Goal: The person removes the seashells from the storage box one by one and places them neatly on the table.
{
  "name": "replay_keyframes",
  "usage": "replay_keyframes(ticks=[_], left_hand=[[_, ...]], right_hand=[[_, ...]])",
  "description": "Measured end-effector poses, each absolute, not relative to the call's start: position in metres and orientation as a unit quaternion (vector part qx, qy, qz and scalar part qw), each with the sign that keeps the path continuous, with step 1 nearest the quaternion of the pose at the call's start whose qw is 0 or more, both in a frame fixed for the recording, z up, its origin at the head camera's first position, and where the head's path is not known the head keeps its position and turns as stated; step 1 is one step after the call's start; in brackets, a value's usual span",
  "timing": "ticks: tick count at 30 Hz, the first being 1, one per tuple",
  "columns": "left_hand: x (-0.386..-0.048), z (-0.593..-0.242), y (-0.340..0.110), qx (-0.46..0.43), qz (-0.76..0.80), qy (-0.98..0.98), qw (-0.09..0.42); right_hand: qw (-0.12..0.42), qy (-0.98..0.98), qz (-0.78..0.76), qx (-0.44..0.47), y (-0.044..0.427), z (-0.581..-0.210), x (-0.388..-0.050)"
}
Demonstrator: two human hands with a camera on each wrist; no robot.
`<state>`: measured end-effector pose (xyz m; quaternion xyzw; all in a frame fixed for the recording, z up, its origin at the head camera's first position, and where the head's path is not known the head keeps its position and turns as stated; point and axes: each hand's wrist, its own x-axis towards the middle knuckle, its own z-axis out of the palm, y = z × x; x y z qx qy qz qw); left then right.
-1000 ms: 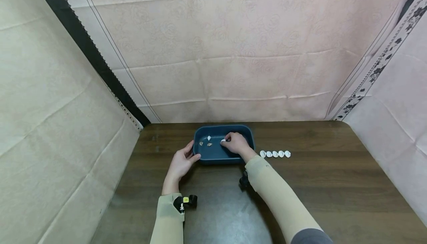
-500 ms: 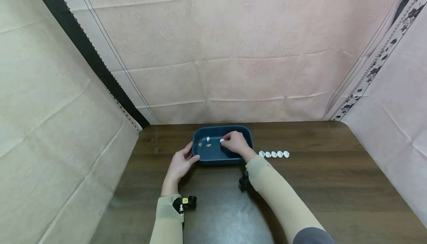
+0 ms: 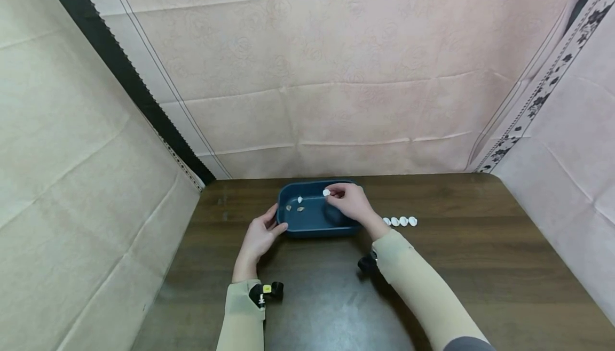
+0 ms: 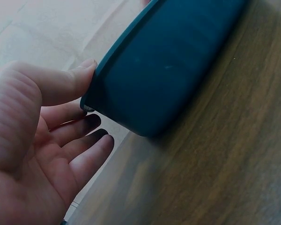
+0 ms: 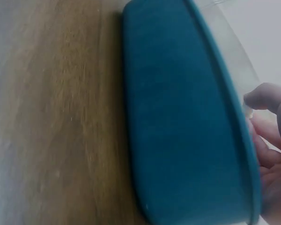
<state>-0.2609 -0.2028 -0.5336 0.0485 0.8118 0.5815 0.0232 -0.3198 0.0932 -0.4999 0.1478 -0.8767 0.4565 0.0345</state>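
A blue rectangular tray (image 3: 312,226) lies near the table's far edge. At its left end, my left hand (image 3: 259,238) grips the rim corner between thumb and fingers; the left wrist view shows the thumb (image 4: 68,84) on the rim and the other fingers loosely bent. Over the tray's right half, my right hand (image 3: 353,201) pinches a small round white shell (image 3: 326,192) between thumb and fingertips. The tray's left part holds a white shell (image 3: 300,200) and two brownish ones (image 3: 300,209). In the right wrist view, the tray wall hides part of the right hand (image 5: 276,140).
Right of the tray, several white shells (image 3: 403,221) lie in a straight row, the nearest partly behind my right wrist. The brown wooden table (image 3: 480,255) reaches toward me. Pale cloth (image 3: 336,73) hangs behind it and on both sides.
My right hand has lifted the white shell from the tray floor and shifted right and toward the far rim. The left hand stays on the tray's left end.
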Motion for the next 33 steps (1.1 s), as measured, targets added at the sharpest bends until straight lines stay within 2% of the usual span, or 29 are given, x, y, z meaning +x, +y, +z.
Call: replay_keyframes(ticks=[8,20,26,33], left_hand=[[-0.261,-0.533,-0.202,0.042,0.578,0.815,0.024],[-0.259,-0.534,-0.202,0.039,0.580,0.814,0.026],[-0.260,-0.532,-0.202,0.043,0.585,0.810,0.025],[-0.261,-0.532,-0.202,0.043,0.585,0.810,0.026]], right_hand=[[0.097,-0.854,0.490,0.145,0.128,-0.495,-0.296],[0.167,-0.847,0.497,0.085,0.189,-0.516,-0.256],[0.165,-0.862,0.477,0.056,0.225,-0.524,-0.244],[0.130,-0.888,0.441,0.019,0.269,-0.533,-0.238]])
